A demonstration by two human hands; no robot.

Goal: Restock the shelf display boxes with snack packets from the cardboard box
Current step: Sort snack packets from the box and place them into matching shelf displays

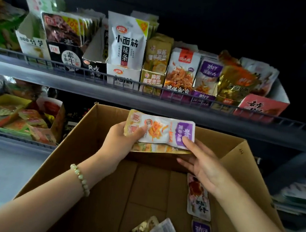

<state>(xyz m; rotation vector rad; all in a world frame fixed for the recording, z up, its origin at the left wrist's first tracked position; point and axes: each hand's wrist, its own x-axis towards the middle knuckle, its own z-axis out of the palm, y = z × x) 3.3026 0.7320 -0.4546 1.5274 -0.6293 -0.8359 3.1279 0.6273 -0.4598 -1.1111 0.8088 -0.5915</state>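
Observation:
My left hand (121, 140) grips a stack of snack packets (163, 131), white and purple on top with gold ones beneath, held sideways above the open cardboard box (83, 147). My right hand (201, 161) touches the stack's right end with its fingers straight, thumb on the purple part. A few loose packets (198, 198) lie on the box floor at the right and near the front. On the shelf above, a purple display box (203, 97) holds matching white and purple packets.
The upper shelf rail (114, 83) fronts a row of display boxes with other snacks, a pink box (261, 106) at the right end. A lower shelf at the left holds open boxes of orange and green packets (25, 120). Stacked papers (295, 198) lie at the right.

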